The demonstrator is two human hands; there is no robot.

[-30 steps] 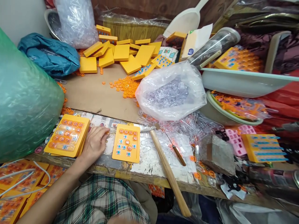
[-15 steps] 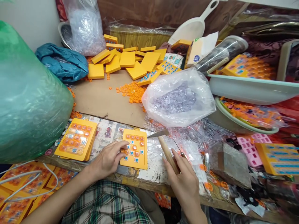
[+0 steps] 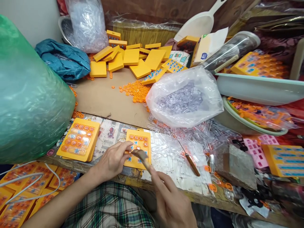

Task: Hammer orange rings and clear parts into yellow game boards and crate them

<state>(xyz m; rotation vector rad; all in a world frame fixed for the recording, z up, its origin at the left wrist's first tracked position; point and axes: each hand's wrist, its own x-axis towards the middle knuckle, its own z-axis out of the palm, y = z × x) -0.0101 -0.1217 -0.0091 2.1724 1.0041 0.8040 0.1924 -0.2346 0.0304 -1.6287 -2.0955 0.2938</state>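
Note:
My right hand (image 3: 169,198) is wrapped round the wooden handle of a small hammer (image 3: 140,154). Its metal head is over a yellow plastic board (image 3: 149,144) lying flat on the bench. The board carries clear-topped orange rings and small blue-and-white squares. At the board's left edge, my left hand (image 3: 114,160) has thumb and index finger curled in a pinch beside the hammer head. Whatever sits between those fingertips is hidden. Left of that hand is a stack of filled yellow boards (image 3: 79,139). An awl (image 3: 192,164) with a wooden handle lies to the right.
A white bag of clear pieces (image 3: 182,104) stands behind the board, near loose orange rings (image 3: 136,91). Plain yellow boards (image 3: 131,57) are heaped at the back. A big green bag (image 3: 33,101) bulges on the left; a metal block (image 3: 235,166) sits at right.
My right hand has swung the hammer leftward, bringing its head from beside the board to over it. The awl handle, earlier mostly behind that hand, now shows. My left hand stays at the board.

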